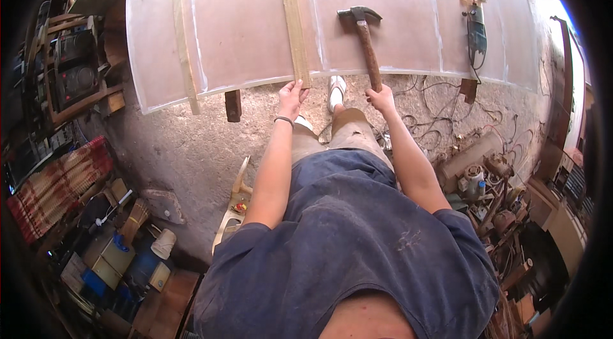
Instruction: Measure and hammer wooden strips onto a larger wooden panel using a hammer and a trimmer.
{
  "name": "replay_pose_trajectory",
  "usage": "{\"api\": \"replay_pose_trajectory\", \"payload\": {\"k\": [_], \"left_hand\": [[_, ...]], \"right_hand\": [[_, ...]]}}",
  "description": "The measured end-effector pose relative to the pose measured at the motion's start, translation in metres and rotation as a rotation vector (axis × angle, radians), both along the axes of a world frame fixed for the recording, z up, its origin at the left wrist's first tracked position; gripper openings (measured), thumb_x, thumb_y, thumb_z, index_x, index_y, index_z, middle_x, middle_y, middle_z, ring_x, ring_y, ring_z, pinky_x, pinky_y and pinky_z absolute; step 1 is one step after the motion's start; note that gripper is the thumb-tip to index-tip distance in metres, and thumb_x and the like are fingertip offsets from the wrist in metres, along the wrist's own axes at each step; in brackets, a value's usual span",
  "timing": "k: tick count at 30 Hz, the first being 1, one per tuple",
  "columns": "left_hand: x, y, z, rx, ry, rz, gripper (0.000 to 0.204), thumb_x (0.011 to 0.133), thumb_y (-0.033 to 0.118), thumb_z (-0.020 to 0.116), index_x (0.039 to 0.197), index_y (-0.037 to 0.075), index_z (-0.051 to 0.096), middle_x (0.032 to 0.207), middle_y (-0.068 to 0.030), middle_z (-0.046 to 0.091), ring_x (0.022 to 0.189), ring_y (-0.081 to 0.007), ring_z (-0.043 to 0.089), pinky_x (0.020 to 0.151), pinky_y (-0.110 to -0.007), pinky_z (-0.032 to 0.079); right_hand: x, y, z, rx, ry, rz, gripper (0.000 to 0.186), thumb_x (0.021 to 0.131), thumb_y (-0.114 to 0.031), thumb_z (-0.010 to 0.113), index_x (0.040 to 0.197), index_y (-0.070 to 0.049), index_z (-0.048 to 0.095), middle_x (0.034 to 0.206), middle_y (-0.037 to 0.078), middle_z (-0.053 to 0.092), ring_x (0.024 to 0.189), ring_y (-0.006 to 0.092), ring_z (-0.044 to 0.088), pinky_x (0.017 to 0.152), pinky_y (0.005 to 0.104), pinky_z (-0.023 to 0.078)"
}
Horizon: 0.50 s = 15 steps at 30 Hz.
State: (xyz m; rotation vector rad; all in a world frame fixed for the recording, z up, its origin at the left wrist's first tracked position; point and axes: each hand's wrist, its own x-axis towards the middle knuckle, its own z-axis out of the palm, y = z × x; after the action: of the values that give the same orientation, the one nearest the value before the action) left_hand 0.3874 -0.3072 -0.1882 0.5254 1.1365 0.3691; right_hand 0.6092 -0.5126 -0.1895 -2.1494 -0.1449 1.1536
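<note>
My right hand is closed round the lower end of the wooden handle of a claw hammer. The hammer's dark metal head lies over a large pale panel; whether it touches the surface I cannot tell. With my left hand I pinch the near end of a thin wooden strip, which runs across the panel to its far side. Another wooden strip crosses the panel farther left, its near end jutting past the edge. White lines run along the panel between the strips.
A corded power tool lies on the panel's right part. Cables snake over the concrete floor. Tools and machine parts are heaped at right. A hand saw is by my left arm; cluttered boxes stand at lower left.
</note>
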Motion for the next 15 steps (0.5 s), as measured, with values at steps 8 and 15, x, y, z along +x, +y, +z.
{"api": "replay_pose_trajectory", "payload": {"k": [8,15], "left_hand": [[0.006,-0.003,0.005,0.013,0.023,0.003,0.018,0.096,0.014,0.061,0.105,-0.002,0.061,0.099,-0.0083,0.067,0.087,-0.0163,0.068,0.076,-0.027,0.06],[-0.001,-0.007,0.004,0.029,0.069,0.006,0.019,0.095,0.016,0.064,0.104,-0.001,0.061,0.095,-0.0072,0.067,0.083,-0.014,0.067,0.074,-0.024,0.059]], "right_hand": [[0.005,0.005,0.019,0.021,0.155,-0.058,0.024,0.078,-0.024,0.072,0.08,-0.002,0.062,0.065,0.005,0.063,0.056,0.0138,0.063,0.049,0.0283,0.049],[-0.021,-0.005,0.095,0.138,-0.158,0.053,0.029,0.08,-0.025,0.076,0.075,-0.001,0.06,0.06,0.003,0.058,0.053,0.0119,0.056,0.052,0.0303,0.046]]}}
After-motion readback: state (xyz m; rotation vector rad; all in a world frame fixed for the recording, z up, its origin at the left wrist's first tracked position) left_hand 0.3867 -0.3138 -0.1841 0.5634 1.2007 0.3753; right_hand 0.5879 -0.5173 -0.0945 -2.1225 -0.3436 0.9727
